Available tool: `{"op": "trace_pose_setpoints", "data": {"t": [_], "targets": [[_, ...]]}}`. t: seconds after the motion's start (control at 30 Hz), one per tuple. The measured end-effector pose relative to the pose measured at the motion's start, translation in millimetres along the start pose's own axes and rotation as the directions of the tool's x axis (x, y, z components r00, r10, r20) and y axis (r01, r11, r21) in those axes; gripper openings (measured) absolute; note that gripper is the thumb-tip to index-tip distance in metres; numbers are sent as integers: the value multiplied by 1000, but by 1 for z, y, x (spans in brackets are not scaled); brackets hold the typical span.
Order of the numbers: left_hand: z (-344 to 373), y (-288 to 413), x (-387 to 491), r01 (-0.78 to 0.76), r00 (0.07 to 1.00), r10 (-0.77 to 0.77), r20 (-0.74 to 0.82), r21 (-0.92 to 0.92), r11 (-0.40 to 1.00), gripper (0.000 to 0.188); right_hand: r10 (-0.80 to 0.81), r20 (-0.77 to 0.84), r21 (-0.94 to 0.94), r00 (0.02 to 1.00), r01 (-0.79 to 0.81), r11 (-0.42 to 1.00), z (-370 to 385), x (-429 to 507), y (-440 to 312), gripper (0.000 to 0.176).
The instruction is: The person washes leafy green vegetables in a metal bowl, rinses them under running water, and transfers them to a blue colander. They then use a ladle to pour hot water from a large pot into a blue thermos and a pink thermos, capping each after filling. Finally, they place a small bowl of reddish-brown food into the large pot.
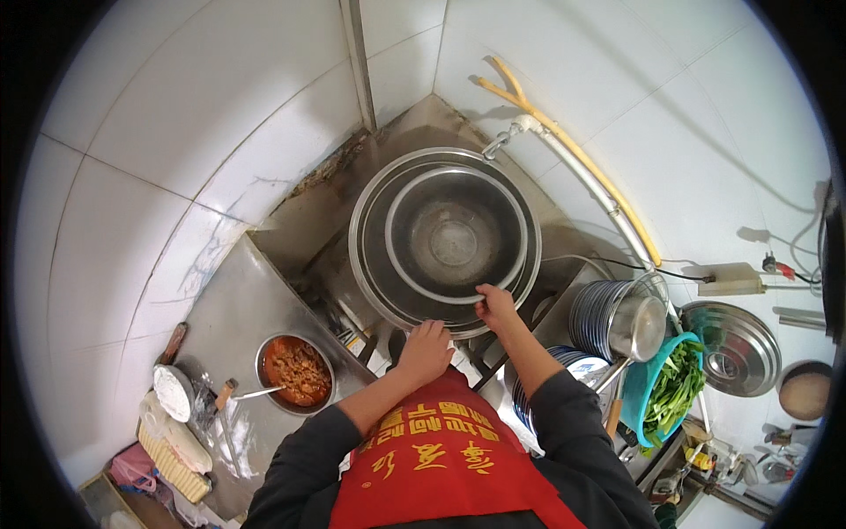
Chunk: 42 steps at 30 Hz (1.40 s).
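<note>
A smaller metal basin (456, 192) sits inside a large metal basin (377, 291), off-centre toward the back right. Its bottom is bare and shows worn, scuffed metal. My right hand (496, 307) pinches the near right part of the smaller basin's rim, fingers curled over it. At the large basin's near rim, my left hand (426, 347) lays its fingers over the edge; the thumb is hidden. Behind the basins, a metal tap (499, 142) juts out from a white pipe, its spout close to the large basin's far rim.
Left, a steel counter (218, 291) holds a bowl of red saucy food (297, 371), a bowl of white powder (174, 391) and a knife-like tool (228, 423). Right stand stacked plates (598, 317), a metal saucepan (638, 327) and a turquoise basin (644, 403) of leafy greens (674, 390).
</note>
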<state>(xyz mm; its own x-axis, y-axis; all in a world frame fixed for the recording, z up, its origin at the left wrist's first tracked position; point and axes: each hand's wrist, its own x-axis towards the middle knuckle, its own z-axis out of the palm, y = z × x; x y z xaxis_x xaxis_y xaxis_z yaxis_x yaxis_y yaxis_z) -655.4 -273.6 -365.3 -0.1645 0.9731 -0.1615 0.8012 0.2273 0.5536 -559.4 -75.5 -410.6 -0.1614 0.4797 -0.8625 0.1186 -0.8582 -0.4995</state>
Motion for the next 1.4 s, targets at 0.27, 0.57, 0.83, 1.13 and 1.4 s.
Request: {"op": "trace_pose_setpoints", "data": {"t": [0.27,0.57,0.83,1.13,1.4], "targets": [[-63,-39,-159,404,684,-585,-436,-441,801,21,197,63,-82,978,-191,978,0,70,33,13],[-30,-134,-321,346,-68,-959,-275,-908,236,13,-97,-51,-673,994,37,738,-5,50,10,43],[-16,-200,-340,97,268,-955,124,-990,-101,31,-170,575,-700,800,589,403,102,-58,96,25],[-28,-216,-334,223,417,-895,157,-973,-67,26,-252,761,-545,598,800,253,179,-92,224,32],[-83,-147,-255,181,579,-810,90,-983,20,26,-301,687,-555,661,745,369,135,-105,130,31]]}}
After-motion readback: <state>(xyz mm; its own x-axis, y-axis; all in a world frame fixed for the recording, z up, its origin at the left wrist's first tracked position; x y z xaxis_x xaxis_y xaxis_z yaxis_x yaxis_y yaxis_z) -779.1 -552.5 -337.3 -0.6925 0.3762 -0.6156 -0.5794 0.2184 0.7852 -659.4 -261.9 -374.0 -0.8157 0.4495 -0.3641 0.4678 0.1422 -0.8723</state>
